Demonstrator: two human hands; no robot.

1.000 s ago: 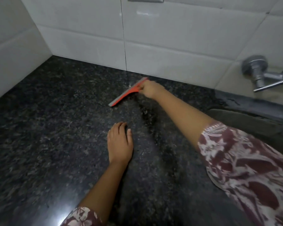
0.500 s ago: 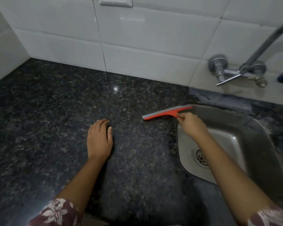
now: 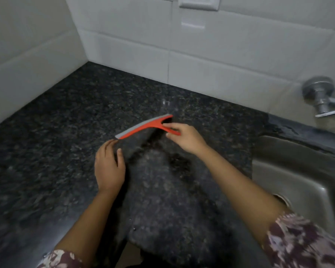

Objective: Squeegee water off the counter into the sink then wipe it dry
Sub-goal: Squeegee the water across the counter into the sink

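Squeegee (image 3: 143, 127) has left the sink (image 3: 298, 171); now beside left hand (image 3: 109, 167).

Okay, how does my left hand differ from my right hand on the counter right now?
The left hand lies flat on the counter, fingers straight, holding nothing; the right hand grips the handle of the orange squeegee. The right hand is nearer the sink, the left hand farther from it. Both arms wear floral sleeves.
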